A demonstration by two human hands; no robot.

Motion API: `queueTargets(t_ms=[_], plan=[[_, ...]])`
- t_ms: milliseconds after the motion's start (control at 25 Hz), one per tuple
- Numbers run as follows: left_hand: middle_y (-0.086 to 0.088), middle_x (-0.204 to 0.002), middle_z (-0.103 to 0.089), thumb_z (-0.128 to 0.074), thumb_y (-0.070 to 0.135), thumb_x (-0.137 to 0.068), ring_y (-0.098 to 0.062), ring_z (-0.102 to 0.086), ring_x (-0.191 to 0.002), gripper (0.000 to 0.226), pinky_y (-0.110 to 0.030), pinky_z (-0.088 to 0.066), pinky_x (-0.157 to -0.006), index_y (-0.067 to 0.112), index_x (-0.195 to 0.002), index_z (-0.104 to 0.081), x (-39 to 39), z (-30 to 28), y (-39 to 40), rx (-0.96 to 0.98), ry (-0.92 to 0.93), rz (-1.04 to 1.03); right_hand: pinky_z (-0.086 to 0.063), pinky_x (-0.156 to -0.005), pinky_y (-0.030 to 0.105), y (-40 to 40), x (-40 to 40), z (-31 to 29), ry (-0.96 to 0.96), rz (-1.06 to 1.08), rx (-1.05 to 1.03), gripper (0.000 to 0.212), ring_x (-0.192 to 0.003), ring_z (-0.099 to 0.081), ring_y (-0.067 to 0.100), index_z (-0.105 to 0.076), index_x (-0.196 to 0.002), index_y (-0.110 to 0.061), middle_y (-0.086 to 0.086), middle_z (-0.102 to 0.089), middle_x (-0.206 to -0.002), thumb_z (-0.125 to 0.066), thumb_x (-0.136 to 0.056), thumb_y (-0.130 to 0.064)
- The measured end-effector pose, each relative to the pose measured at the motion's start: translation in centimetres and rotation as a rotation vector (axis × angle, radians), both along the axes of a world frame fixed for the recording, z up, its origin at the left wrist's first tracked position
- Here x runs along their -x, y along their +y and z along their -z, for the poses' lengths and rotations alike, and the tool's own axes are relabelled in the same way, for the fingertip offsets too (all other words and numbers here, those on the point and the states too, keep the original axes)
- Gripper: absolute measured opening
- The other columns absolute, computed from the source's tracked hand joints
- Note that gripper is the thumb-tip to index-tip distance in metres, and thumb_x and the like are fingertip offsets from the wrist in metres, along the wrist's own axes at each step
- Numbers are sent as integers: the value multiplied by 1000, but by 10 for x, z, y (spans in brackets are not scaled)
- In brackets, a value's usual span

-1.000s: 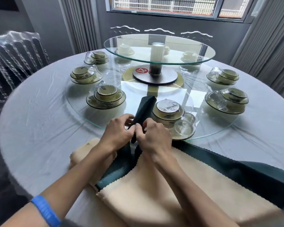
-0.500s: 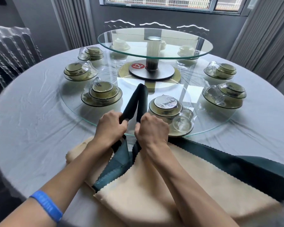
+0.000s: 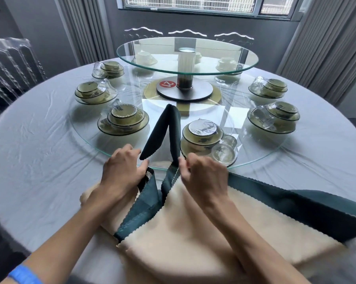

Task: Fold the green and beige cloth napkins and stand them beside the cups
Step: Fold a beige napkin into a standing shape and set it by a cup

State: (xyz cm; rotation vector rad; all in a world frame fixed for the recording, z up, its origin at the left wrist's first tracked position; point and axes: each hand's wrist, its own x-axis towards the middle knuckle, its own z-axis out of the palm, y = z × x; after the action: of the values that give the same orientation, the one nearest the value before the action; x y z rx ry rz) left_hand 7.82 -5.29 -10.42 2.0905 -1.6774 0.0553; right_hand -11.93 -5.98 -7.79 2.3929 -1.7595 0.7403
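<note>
Green napkin [image 3: 168,130]: folded into a narrow band and bent into an upside-down V, it is rising over the near rim of the glass turntable [image 3: 86,140]; its left leg is ending free in the air, its right leg is running down to the right hand.
Left hand [image 3: 121,171]: fingers are curling on a scalloped green edge below the free leg — I cannot tell how firmly they are holding it.
Right hand [image 3: 203,173]: fingers are clenching round the base of the napkin's right leg, just at the turntable's edge.
Beige napkin [image 3: 183,232]: it is lying flat on the table [image 3: 39,171] under both forearms, with more green cloth [image 3: 296,208] spreading beneath it to the right.
Room to move: a strip of bare turntable is lying open between the two nearest bowl sets.
In the way: the left bowl set [image 3: 122,119] is sitting near the napkin's left leg; the right bowl set [image 3: 202,134] and glass cup [image 3: 224,153] are crowding the right leg — just beside it.
Beyond: a raised glass tier [image 3: 142,58] is standing at the centre.
</note>
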Motion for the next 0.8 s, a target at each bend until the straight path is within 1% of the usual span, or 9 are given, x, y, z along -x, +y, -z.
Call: queueTargets(t_ms=[40, 120, 200, 240, 320, 400, 520, 680, 800], plan=[[-5, -103, -65, -63, 38, -91, -29, -60, -101, 33, -39, -48, -79, 14, -113, -69, -3, 0, 8, 13, 15, 21, -26, -48, 25, -1, 22, -4, -62, 33, -13, 36, -48, -58, 31, -53, -58, -12, 10, -60, -53, -68, -85, -32], [-3, -106, -67, -64, 37, -90, -28, -61, -101, 34, -40, -49, -82, 15, -116, -69, -9, 1, 21, 44, 31, 64, -31, -56, 30, -21, 72, -11, -182, 185, -53, 35, -64, -59, 36, -57, -65, -9, 16, -65, -68, -57, -92, -32], [0, -105, -68, -59, 37, -87, -27, -63, -96, 34, -41, -50, -82, 16, -112, -71, -9, -1, 33, 84, 36, 109, -35, -64, 34, -53, 126, -13, -168, 338, -104, 29, -79, -59, 36, -63, -80, -11, 19, -69, -89, -49, -95, -32], [1, -103, -69, -57, 36, -85, -26, -63, -92, 34, -40, -50, -81, 17, -108, -71, -7, -2, 37, 105, 38, 126, -39, -70, 36, -68, 147, -11, -123, 369, -168, 27, -91, -60, 37, -66, -94, -13, 18, -68, -103, -46, -97, -32], [2, -101, -69, -56, 33, -82, -25, -63, -88, 31, -39, -50, -78, 18, -104, -72, 3, -7, 42, 141, 36, 154, -40, -93, 40, -86, 167, 3, -13, 296, -361, 35, -121, -51, 34, -59, -120, -11, 16, -56, -134, -40, -101, -32], [3, -99, -70, -56, 30, -82, -24, -63, -86, 28, -38, -50, -77, 18, -101, -73, 17, -11, 44, 167, 46, 198, -30, -108, 38, -92, 171, 20, 53, 219, -440, 41, -135, -40, 31, -50, -132, -5, 17, -44, -145, -36, -103, -30], [4, -94, -69, -52, 31, -84, -22, -63, -85, 29, -40, -53, -77, 16, -97, -73, 38, -13, 43, 192, 54, 329, -31, -107, 39, -88, 171, 28, 153, 190, -360, 42, -133, -42, 28, -48, -132, -5, 15, -48, -140, -34, -101, -31], [5, -93, -69, -48, 34, -83, -21, -64, -87, 33, -40, -54, -77, 17, -97, -73, 55, -17, 39, 167, 65, 412, -39, -90, 39, -76, 162, 21, 281, 117, -276, 35, -111, -56, 30, -56, -103, -9, 13, -61, -112, -33, -98, -36], [7, -95, -69, -49, 35, -84, -20, -64, -88, 31, -41, -53, -78, 20, -97, -73, 62, -22, 36, 147, 80, 472, -39, -83, 39, -58, 142, 16, 349, 104, -239, 41, -99, -60, 31, -59, -95, -10, 12, -63, -101, -31, -95, -41]])
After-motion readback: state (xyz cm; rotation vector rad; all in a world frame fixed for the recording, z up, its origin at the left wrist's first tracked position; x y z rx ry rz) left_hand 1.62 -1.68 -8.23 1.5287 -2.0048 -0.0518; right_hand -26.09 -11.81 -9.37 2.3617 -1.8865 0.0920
